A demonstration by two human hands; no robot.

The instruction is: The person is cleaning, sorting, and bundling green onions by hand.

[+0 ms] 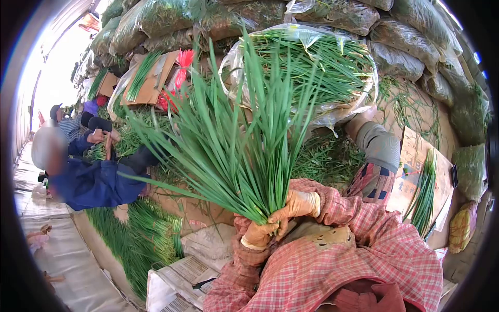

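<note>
Long green leaves (234,151), fanned wide; stems (264,210) in two-handed grip (274,224)

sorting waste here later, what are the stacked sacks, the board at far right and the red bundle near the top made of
The stacked sacks look like thin, glossy clear plastic: wrinkled highlights, greenery showing through. The board seems matte cardboard, brown with printing. The red bundle is possibly plastic strips, being vivid and stringy, but is too small to tell.
</note>
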